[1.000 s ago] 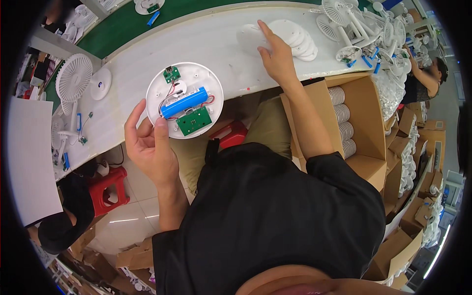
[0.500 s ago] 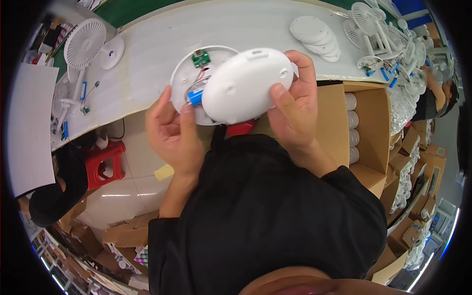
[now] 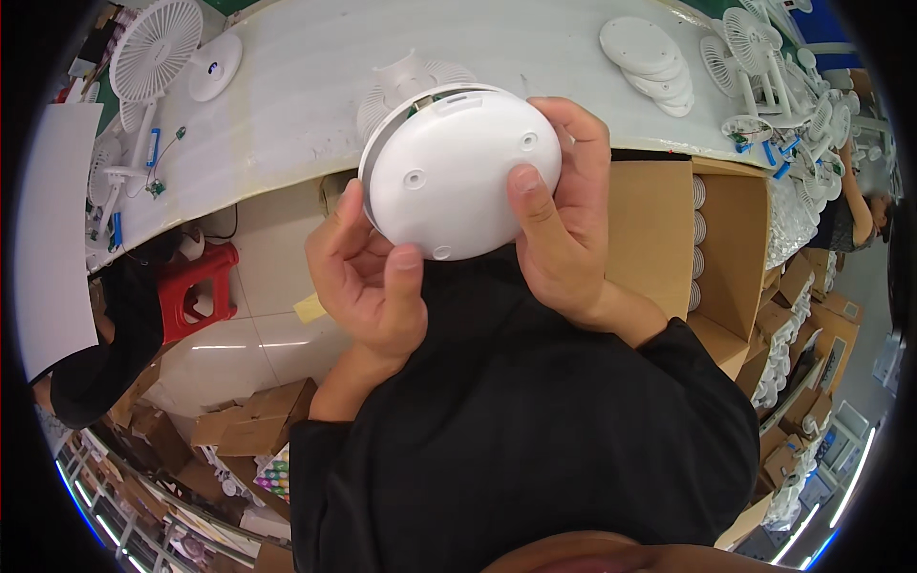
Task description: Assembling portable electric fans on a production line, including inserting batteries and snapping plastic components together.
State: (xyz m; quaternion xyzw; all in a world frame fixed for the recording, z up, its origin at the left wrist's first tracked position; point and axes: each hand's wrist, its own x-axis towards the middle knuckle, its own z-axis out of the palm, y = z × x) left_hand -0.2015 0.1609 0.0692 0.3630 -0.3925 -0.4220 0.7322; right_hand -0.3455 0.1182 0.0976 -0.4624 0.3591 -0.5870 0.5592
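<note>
Both my hands hold a round white fan base point(image 3: 457, 172) above my lap, its smooth cover with small screw holes facing me. My left hand point(image 3: 368, 277) grips its lower left edge with the thumb pressed on the cover. My right hand point(image 3: 562, 220) wraps its right side, thumb on the cover. The circuit board and blue battery inside are hidden, only a sliver shows at the top rim. The long white workbench point(image 3: 315, 86) lies just beyond the base.
A stack of white round covers point(image 3: 648, 55) lies on the bench to the right. White fans point(image 3: 153, 53) stand at the left and far right point(image 3: 764, 57). An open cardboard box point(image 3: 712, 248) sits at my right, a red stool point(image 3: 196, 286) at my left. Another person's arm point(image 3: 850, 205) shows far right.
My right hand fetched a white cover from the stack and set it over the open base with the battery and board. Both hands now press the closed base, held nearer me.
</note>
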